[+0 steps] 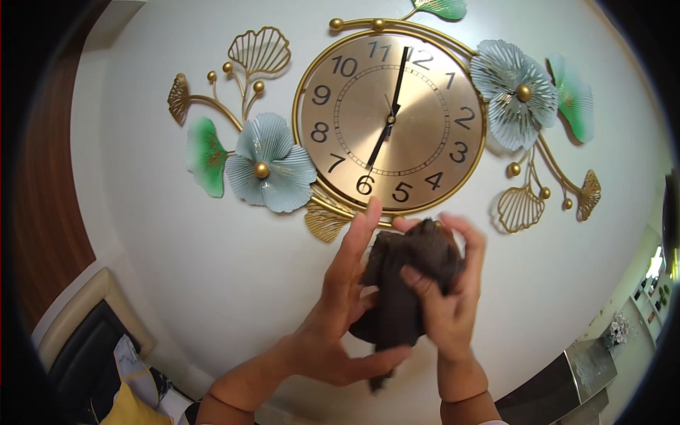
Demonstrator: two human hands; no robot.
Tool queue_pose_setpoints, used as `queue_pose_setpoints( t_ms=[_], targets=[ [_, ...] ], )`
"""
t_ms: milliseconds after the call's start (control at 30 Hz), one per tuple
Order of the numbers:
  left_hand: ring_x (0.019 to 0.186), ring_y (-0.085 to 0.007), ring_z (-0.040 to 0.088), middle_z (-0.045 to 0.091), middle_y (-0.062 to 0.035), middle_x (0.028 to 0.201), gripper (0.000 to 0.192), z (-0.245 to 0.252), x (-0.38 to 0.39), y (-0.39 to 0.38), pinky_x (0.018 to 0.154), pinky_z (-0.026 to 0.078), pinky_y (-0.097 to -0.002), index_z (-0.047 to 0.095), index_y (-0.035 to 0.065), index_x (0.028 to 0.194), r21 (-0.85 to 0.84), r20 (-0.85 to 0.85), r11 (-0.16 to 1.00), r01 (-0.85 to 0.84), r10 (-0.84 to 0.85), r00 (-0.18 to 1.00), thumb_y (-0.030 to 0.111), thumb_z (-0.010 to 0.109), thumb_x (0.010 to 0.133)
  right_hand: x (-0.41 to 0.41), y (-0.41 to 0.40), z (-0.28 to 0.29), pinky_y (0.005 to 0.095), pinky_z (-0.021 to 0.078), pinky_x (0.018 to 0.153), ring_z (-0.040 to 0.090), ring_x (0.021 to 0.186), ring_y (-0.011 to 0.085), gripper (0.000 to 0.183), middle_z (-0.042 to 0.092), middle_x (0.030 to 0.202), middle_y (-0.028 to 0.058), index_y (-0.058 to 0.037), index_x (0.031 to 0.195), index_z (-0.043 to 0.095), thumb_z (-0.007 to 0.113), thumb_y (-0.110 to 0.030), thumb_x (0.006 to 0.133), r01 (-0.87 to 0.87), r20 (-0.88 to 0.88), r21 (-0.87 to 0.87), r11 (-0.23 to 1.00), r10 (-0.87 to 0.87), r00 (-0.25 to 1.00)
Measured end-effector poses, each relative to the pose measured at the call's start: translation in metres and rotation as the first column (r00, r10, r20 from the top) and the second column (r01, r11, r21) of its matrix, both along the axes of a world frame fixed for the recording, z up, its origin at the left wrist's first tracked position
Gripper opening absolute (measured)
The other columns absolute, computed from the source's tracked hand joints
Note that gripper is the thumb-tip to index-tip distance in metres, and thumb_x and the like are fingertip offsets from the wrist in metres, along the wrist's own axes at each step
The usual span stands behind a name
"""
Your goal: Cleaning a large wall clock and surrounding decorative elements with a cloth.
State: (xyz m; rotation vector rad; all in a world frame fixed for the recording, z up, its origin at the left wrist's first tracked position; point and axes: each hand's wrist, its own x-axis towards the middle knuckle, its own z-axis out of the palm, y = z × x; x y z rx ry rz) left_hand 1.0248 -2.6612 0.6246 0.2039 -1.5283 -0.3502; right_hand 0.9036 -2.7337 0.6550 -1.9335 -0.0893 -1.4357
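Note:
A dark brown cloth (406,292) is bunched up between my two hands, just below a round gold wall clock (366,95). My right hand (451,303) grips the cloth from the right, its thumb pressed on the front. My left hand (334,313) is at the cloth's left side with its fingers spread upward and its thumb apart; whether it touches the cloth is hard to tell. The clock has black numerals and hands, with blue-grey metal flowers (271,186) at its lower left and more (499,106) at its upper right. Some fingers are hidden behind the cloth.
Gold stems, green metal leaves (204,156) and openwork leaves (520,210) stick out around the clock on the white wall (202,281). A padded headboard (79,340) and yellow cushion (133,406) are at lower left. Dark furniture (552,388) and white flowers (619,326) are at lower right.

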Motion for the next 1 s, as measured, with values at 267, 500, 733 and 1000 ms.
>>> queue_pose_setpoints(
  t_ms=[267, 500, 733, 1000],
  targets=[
    [0.113, -0.0299, 0.052, 0.042, -0.0217, 0.129, 0.049, -0.01, 0.022, -0.047, 0.098, 0.046, -0.0425, 0.032, -0.0051, 0.13, 0.341, -0.512, 0.9, 0.272, -0.065, 0.857, 0.004, 0.056, 0.088, -0.013, -0.031, 0.152, 0.0391, 0.05, 0.077, 0.059, 0.091, 0.0286, 0.025, 0.054, 0.101, 0.0131, -0.0105, 0.103, 0.063, 0.069, -0.012, 0.078, 0.856, 0.578, -0.489, 0.169, -0.671, 0.463],
    [0.123, -0.0372, 0.044, 0.041, -0.0274, 0.126, 0.044, 0.001, 0.017, -0.075, 0.109, 0.035, -0.0428, 0.026, -0.0118, 0.129, 0.147, -0.663, 0.923, 0.355, -0.174, 0.728, -0.007, 0.042, 0.089, 0.028, -0.047, 0.166, 0.0415, 0.0498, 0.07, 0.059, 0.086, 0.0276, 0.027, 0.049, 0.104, 0.0098, -0.0139, 0.105, 0.063, 0.064, -0.021, 0.079, 0.728, 0.529, -0.636, -0.255, -0.831, 0.171],
    [0.123, -0.0439, 0.042, 0.04, -0.031, 0.126, 0.046, -0.006, 0.031, -0.085, 0.108, 0.034, -0.0484, 0.025, -0.0144, 0.13, 0.075, -0.658, 0.9, 0.428, -0.278, 0.7, -0.008, 0.038, 0.086, 0.026, -0.041, 0.078, 0.0402, 0.0514, 0.06, 0.053, 0.088, 0.028, 0.031, 0.044, 0.101, 0.0107, -0.0107, 0.108, 0.057, 0.059, -0.008, 0.077, 0.723, 0.314, -0.691, 0.014, -0.895, 0.317],
    [0.12, -0.0368, 0.047, 0.044, -0.0291, 0.128, 0.042, -0.006, 0.039, -0.091, 0.105, 0.037, -0.0474, 0.031, -0.0146, 0.128, 0.128, -0.654, 0.901, 0.414, -0.237, 0.718, -0.005, 0.038, 0.088, 0.032, -0.047, 0.019, 0.0296, 0.0485, 0.046, 0.051, 0.084, 0.023, 0.044, 0.045, 0.105, 0.0078, -0.0128, 0.113, 0.057, 0.061, -0.004, 0.07, 0.597, 0.206, -0.799, 0.08, -0.895, 0.396]
  ],
)
